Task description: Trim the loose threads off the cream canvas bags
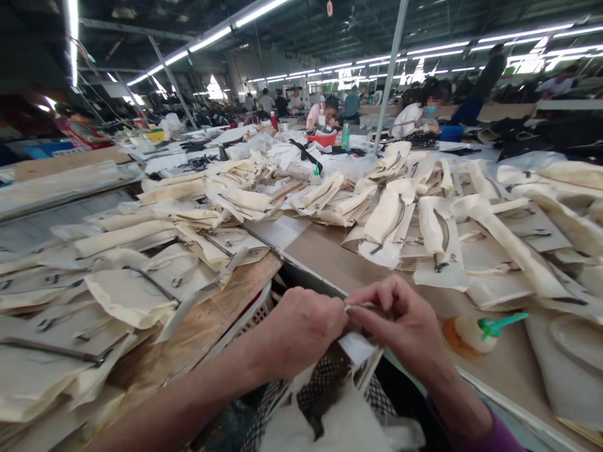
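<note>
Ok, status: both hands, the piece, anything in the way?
Left hand curled shut, right hand pinching, meeting at a small pale bit. Cream material beneath them, over checked cloth. Green-capped bottle off to the right, not between hands.

**Looking forward and down from head height**

Sits above and behind the left hand (pixel 308 326) and right hand (pixel 405 320), catching both close up, low in the middle. Faces forward and down across the table (pixel 325 254), then far out to the ceiling lights (pixel 260 12) along the top.
</note>
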Demonstrator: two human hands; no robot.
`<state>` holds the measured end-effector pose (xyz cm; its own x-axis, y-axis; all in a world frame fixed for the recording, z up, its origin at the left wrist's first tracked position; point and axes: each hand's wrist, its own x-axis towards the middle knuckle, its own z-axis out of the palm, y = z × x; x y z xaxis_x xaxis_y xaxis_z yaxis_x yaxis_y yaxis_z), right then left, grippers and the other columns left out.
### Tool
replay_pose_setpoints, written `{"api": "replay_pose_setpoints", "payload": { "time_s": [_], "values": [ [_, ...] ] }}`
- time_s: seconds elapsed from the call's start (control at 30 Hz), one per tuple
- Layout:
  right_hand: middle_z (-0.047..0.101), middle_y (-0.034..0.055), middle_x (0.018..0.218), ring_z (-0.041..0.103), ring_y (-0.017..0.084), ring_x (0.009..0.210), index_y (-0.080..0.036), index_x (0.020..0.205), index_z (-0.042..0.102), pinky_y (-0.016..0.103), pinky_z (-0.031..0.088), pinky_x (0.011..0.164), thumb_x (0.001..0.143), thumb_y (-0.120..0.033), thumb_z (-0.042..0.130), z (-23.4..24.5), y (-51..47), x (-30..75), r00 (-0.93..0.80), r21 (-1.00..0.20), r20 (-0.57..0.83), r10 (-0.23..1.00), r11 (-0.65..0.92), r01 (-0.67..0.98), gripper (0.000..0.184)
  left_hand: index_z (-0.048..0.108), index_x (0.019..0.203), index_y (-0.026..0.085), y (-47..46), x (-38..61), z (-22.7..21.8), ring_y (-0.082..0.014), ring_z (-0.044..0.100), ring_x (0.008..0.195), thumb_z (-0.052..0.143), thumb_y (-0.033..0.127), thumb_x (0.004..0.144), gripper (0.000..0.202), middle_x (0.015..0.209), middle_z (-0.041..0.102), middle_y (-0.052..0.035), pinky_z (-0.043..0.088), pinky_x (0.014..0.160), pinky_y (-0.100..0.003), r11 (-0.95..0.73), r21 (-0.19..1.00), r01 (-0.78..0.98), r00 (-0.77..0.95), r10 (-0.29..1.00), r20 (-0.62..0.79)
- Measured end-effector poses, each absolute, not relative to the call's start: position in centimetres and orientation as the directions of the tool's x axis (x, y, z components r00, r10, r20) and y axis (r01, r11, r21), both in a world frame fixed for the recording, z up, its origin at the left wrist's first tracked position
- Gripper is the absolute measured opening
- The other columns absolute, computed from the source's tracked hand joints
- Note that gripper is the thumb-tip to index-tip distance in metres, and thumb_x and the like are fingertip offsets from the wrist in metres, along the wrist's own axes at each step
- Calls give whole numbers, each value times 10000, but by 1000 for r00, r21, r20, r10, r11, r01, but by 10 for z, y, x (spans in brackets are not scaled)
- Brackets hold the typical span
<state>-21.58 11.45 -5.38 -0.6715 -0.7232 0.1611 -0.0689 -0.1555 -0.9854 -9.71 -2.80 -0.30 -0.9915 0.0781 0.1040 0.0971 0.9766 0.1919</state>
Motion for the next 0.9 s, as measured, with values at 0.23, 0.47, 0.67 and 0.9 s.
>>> {"api": "replay_pose_setpoints", "payload": {
  "time_s": [0.23,0.47,0.67,0.9],
  "values": [
    [731,-15,832,670,146,703,-230,818,448,257,532,634,749,-248,728,-24,46,-264,-187,-976,189,-964,-164,-141,289,496,652,173,-35,-92,6,-119,501,535,422,292,995,370,556,514,34,265,512,-243,858,363,-365,-903,-420,86],
    [638,84,1131,591,229,1051,-187,1125,551,423,445,976,849,-236,608,-76,67,-228,-349,-905,217,-912,-53,-423,286,563,778,164,-20,-80,-73,-207,653,686,457,125,913,176,689,660,-49,333,565,-257,750,316,-582,-804,-590,-79],
    [670,3,842,639,139,768,-212,832,605,224,522,701,1012,-344,439,-73,126,-190,18,-726,257,-966,-205,-656,278,564,845,196,-22,-80,-73,-231,644,670,487,182,859,80,673,640,-20,407,610,-290,734,324,-597,-792,-604,-90],
    [579,-21,555,605,158,537,-220,667,539,329,543,731,913,-207,512,-120,143,-161,25,-45,556,-831,-60,-997,248,391,1378,170,-45,-81,-67,-221,457,1289,470,63,666,724,1381,506,-99,375,1103,-376,823,502,-264,-916,-377,135]
  ]
}}
